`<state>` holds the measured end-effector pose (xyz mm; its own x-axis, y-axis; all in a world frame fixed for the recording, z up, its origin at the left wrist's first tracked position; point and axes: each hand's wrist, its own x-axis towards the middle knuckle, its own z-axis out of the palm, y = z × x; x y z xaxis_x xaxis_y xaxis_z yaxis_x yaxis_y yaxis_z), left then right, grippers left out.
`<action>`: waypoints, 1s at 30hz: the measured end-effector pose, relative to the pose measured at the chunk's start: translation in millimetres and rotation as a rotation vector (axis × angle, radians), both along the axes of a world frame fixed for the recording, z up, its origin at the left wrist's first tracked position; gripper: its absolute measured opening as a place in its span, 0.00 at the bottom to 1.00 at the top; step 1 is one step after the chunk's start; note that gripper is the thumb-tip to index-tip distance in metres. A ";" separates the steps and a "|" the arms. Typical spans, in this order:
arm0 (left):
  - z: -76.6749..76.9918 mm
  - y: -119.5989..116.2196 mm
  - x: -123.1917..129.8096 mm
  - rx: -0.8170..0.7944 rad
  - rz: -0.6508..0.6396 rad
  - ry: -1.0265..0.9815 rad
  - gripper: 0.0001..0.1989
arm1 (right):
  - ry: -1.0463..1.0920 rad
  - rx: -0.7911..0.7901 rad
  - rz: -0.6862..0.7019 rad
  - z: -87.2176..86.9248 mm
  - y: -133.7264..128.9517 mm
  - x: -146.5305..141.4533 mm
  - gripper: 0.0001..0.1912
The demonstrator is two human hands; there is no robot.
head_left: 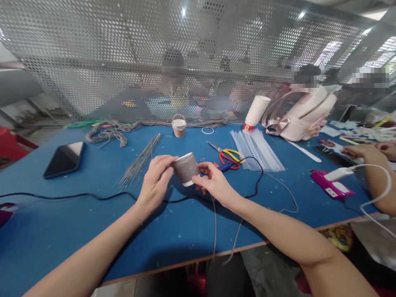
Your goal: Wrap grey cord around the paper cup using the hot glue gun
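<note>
A paper cup wrapped in grey cord (186, 169) is held tilted above the blue table (123, 231), its white rims bare at both ends. My left hand (157, 177) grips its left side, fingers along the upper edge. From the right, my right hand (213, 181) pinches the lower right edge with thumb and fingers. A loose grey cord (214, 222) hangs from beneath my right hand past the table's front edge. Just beyond that hand lie a blue-handled tool (225, 166), partly hidden, and scissors or pliers with red and yellow handles (227, 154).
Around the hands are thin wires (142, 159), a phone (64, 160), a small cord-trimmed bucket (179, 127), stacked paper cups (257, 111), clear plastic strips (258, 150) and a pink power strip (332, 185). A black cable (102, 198) crosses the table. Another person's arm (375, 173) is at right.
</note>
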<state>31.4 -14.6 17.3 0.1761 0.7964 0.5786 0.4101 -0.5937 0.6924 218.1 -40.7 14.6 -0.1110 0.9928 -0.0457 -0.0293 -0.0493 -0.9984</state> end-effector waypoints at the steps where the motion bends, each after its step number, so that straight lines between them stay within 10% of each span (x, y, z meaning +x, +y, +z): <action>1: 0.0 -2.1 1.3 0.006 -0.035 0.034 0.14 | -0.032 0.032 -0.015 -1.2 0.6 0.6 0.20; 6: -5.7 -7.7 9.4 -0.019 -0.062 0.112 0.29 | -0.148 0.141 -0.030 -6.8 0.7 2.2 0.19; 30: -2.4 -5.4 7.0 -0.141 -0.136 -0.019 0.24 | -0.166 0.172 0.038 -8.6 -2.3 2.9 0.16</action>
